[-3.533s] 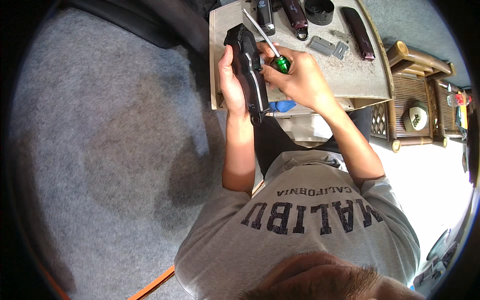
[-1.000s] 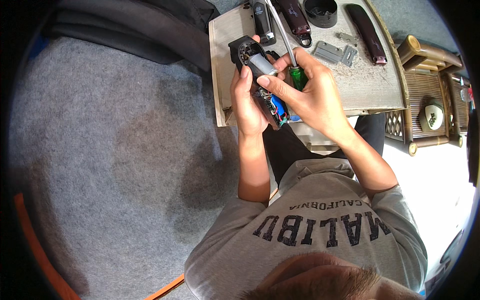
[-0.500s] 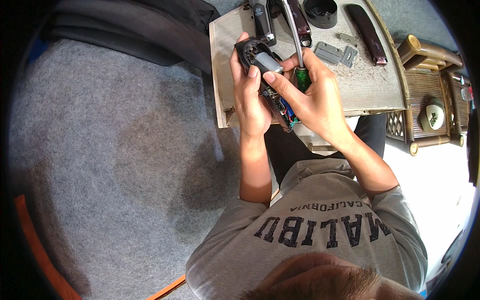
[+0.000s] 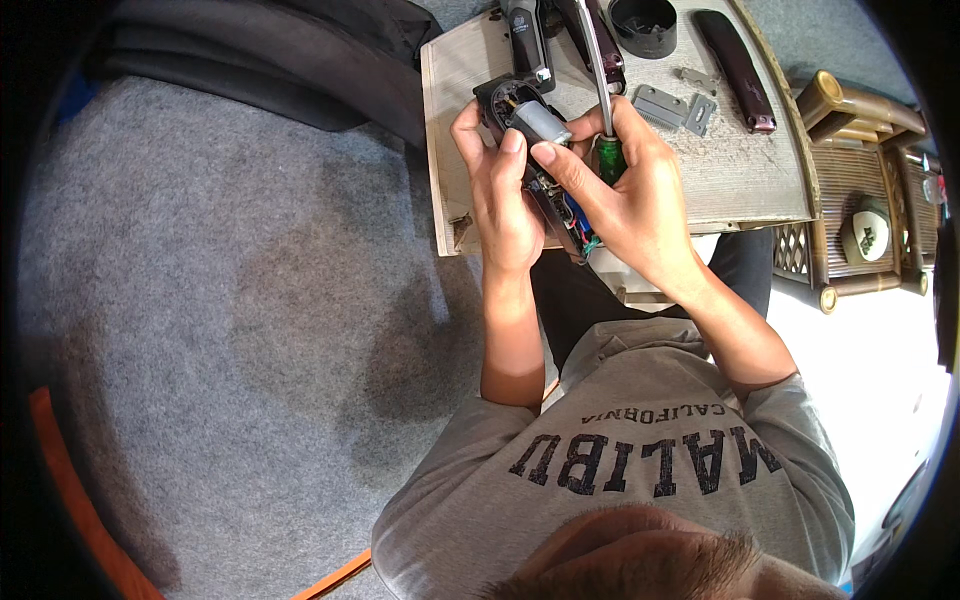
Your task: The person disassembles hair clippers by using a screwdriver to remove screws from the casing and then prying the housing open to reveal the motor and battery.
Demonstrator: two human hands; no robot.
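An opened black hair clipper [image 4: 551, 208] is held over the table's near edge, its silver motor [image 4: 540, 122], circuit board and coloured wires exposed. My left hand [image 4: 506, 215] wraps round its left side, the thumb lying beside the motor. A screwdriver [image 4: 609, 158] with a green handle sits in my right hand [image 4: 648, 205], its metal shaft pointing up and away. The right thumb and a fingertip also press at the motor's lower end. What lies under the palms is hidden.
On the wooden table [image 4: 770, 190] are a grey clipper blade [image 4: 660, 106], a small metal plate [image 4: 700, 114], a dark red clipper cover [image 4: 735, 70], a round black bowl [image 4: 643, 28] and a black clipper [image 4: 526, 45]. A bamboo shelf [image 4: 838, 190] stands at right, black cloth [image 4: 270, 60] at upper left.
Both hands and the clipper have shifted very slightly to the right. The screwdriver has moved a little with the right hand; the grips look the same.
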